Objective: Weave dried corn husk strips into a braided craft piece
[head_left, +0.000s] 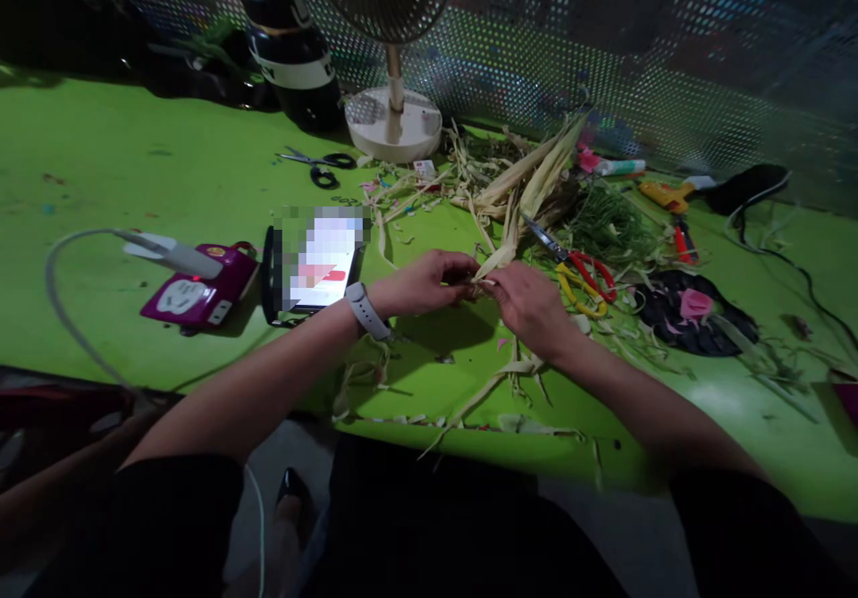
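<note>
My left hand (435, 281), with a pale watch (367, 312) on its wrist, is closed at the lower end of a dried corn husk (504, 256). My right hand (532, 306) pinches the same pale strip close beside it, just above the green table (429, 383). The exact grip of the fingertips is partly hidden. Right of the hands lie scissors with red and yellow handles (580, 276), blades pointing up and left. More long dry husks (546, 178) are piled behind the hands, and torn husk strips (513, 370) lie in front of them.
A phone (322, 263) and a purple power block (201, 290) with a cable stand left. Behind are black scissors (318, 164), a fan (395, 124) and a dark bottle (295, 71). Green plant stems (613, 223), a yellow glue gun (666, 194) and a black tray (714, 334) lie right.
</note>
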### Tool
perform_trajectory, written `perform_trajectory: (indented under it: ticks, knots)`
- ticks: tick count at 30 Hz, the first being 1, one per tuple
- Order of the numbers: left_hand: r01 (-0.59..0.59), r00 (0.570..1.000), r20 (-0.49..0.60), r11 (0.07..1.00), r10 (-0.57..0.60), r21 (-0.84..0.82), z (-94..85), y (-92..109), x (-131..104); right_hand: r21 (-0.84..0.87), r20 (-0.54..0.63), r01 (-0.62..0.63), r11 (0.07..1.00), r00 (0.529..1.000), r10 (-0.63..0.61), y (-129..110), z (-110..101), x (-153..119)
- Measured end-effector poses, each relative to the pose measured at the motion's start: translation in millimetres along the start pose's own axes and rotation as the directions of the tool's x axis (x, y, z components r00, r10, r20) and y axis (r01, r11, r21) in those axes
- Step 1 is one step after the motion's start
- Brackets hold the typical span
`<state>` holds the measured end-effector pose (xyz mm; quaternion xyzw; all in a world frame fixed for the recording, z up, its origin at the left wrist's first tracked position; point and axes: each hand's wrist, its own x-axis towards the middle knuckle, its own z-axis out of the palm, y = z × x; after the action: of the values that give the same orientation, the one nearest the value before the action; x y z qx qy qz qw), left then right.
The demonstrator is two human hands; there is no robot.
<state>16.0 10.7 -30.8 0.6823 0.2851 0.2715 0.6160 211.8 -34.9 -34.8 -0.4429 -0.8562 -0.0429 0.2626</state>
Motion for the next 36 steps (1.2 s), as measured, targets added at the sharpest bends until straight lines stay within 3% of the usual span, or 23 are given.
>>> perform_trajectory:
  ticks: [3, 7, 12, 16, 17, 19, 21, 23, 25, 27, 30, 36]
  knots:
    - [-0.007, 0.998, -0.066, 0.994, 0.000, -0.109, 2.4, 1, 0, 0.265, 0.035, -0.184, 0.946, 0.983, 0.181, 0, 1, 2]
    - [-0.025, 0.988, -0.155, 0.951, -0.024, -0.307, 13.2, -2, -1, 0.503, 0.089, -0.368, 0.782, 0.922, 0.377, -4, 0, 3]
    - [-0.073, 0.973, -0.231, 0.920, -0.019, -0.386, 29.1, -10, -1, 0.628, 0.145, -0.420, 0.655, 0.890, 0.432, -7, 3, 2]
    - [-0.120, 0.940, -0.341, 0.924, -0.012, -0.363, 27.1, -13, 1, 0.670, 0.240, -0.470, 0.575, 0.870, 0.431, -7, 7, 0]
    - [-0.130, 0.929, -0.370, 0.929, -0.008, -0.346, 25.1, -12, 2, 0.654, 0.251, -0.469, 0.594, 0.875, 0.414, -7, 7, -1]
    - [-0.141, 0.908, -0.419, 0.945, 0.005, -0.295, 21.3, -11, 2, 0.574, 0.201, -0.397, 0.716, 0.916, 0.347, -8, 8, -2]
    - [-0.152, 0.889, -0.457, 0.961, 0.030, -0.232, 18.9, -9, 2, 0.409, 0.079, -0.238, 0.881, 0.971, 0.226, -9, 7, -4]
    - [-0.163, 0.870, -0.490, 0.973, 0.064, -0.164, 17.9, -7, 1, 0.186, 0.007, -0.075, 0.980, 0.997, 0.075, -10, 5, -4]
    - [-0.142, 0.864, -0.497, 0.986, 0.080, -0.089, 17.2, -6, 1, 0.001, -0.002, 0.052, 0.999, 0.999, -0.052, -10, 2, -4]
    - [-0.098, 0.894, -0.441, 0.995, 0.076, -0.027, 16.0, -5, 0, -0.084, -0.029, 0.122, 0.989, 0.992, -0.125, -7, -2, -2]
    - [-0.096, 0.946, -0.311, 0.995, 0.096, 0.014, 12.6, -3, 1, 0.001, -0.110, 0.088, 0.996, 0.990, -0.088, -1, -8, 4]
    - [-0.063, 0.991, -0.123, 0.996, 0.056, -0.056, 8.6, 2, -2, 0.304, -0.115, -0.143, 0.942, 0.976, 0.185, 3, -11, 10]
